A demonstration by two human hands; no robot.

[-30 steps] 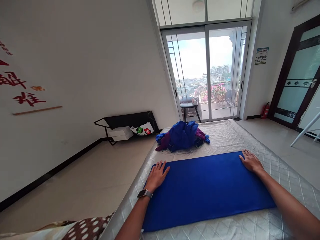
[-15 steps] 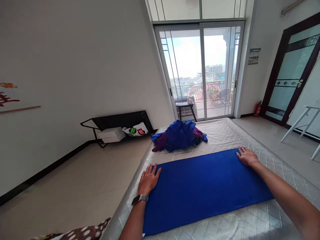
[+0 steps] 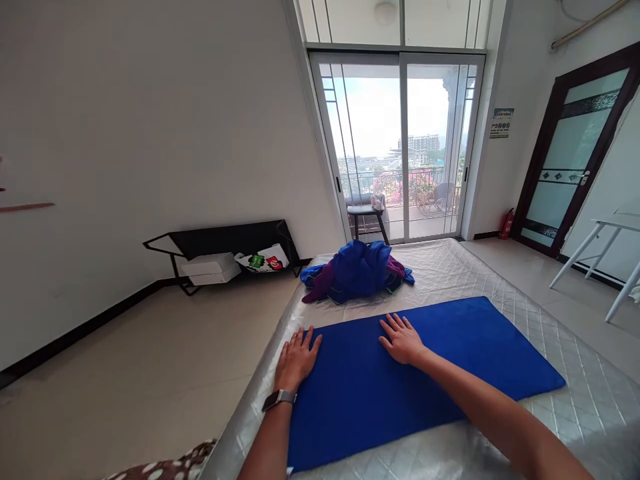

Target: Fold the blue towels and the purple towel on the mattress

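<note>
A blue cloth (image 3: 360, 387) lies flat as a rectangle on the pale quilted mattress (image 3: 440, 260). My left hand (image 3: 296, 359) rests with fingers spread on the cloth's left edge, near its far left corner; a watch is on that wrist. My right hand (image 3: 401, 339) lies flat near the middle of the cloth's far edge, fingers apart, and the forearm crosses over the cloth. Beyond the cloth sits a crumpled pile of blue and purple fabric (image 3: 361, 270).
Left of the mattress, a black rack (image 3: 230, 239) stands by the wall with white boxes (image 3: 210, 268) and a printed bag (image 3: 264, 260). A brown spotted fabric (image 3: 175, 467) shows at bottom left. A white-legged stand (image 3: 580, 250) is at right.
My right hand has moved left from the cloth's far right corner to the middle of its far edge. My left hand stays at the left edge. The view has shifted slightly.
</note>
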